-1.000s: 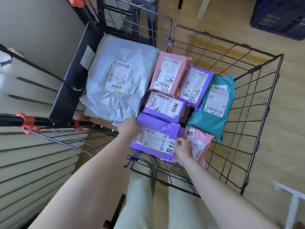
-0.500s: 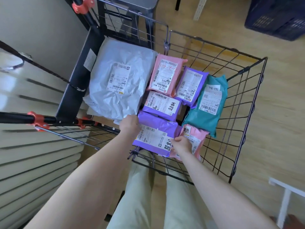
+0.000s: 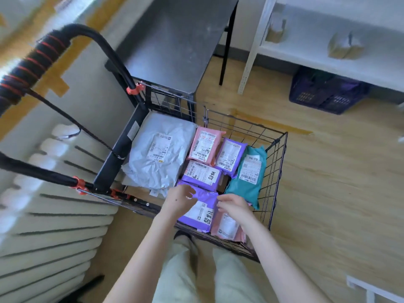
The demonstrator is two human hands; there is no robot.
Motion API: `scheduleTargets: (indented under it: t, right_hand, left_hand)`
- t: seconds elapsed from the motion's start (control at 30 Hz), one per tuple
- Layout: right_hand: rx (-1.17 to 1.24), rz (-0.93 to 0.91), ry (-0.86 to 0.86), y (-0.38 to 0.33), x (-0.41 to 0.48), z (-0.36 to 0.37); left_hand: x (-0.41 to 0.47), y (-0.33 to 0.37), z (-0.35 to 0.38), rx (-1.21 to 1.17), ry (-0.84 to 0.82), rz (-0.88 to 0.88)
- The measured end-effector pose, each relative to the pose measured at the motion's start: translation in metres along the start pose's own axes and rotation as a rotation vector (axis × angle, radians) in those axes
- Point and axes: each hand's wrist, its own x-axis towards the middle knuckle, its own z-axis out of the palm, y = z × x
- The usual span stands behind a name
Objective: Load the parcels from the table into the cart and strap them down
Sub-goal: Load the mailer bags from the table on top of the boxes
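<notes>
Purple plastic mailer parcel [image 3: 202, 212] lay flat at the near edge of the black wire cart [image 3: 276, 171]; left hand [image 3: 178, 201] and right hand [image 3: 235, 205] hung over it, fingers loosely curled, gripping nothing.

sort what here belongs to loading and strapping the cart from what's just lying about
Job in hand: wire cart, grey parcel, pink parcels, purple parcels, teal parcel, black cord, black table, left hand, right hand.

Lying about: white shelf, brown boxes, blue crate, radiator.
</notes>
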Motion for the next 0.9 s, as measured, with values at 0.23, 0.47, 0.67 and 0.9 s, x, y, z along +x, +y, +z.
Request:
scheduleTargets:
  t: [0.23, 0.47, 0.67, 0.9]
  right_hand:
    - [-0.09, -0.332, -0.036, -0.064, -0.082, -0.035]
    - [-0.583, -0.729, -0.077, -0.118, -0.143, -0.064]
    - [-0.767, -0.889, -0.166, -0.156, -0.18, -0.074]
    - [-0.816, -1.066, -0.159, -0.165, -0.211, -0.063]
  left_hand:
    - [-0.077, 0.055, -0.028, -0.05, 0.22, 0.193]
    - [-0.146, 0.091, -0.063, -0.064, 0.475, 0.235]
    - [-0.193, 0.095, -0.082, -0.092, 0.66, 0.208]
    - [-0.252, 0.097, -0.103, -0.213, 0.911, 0.207]
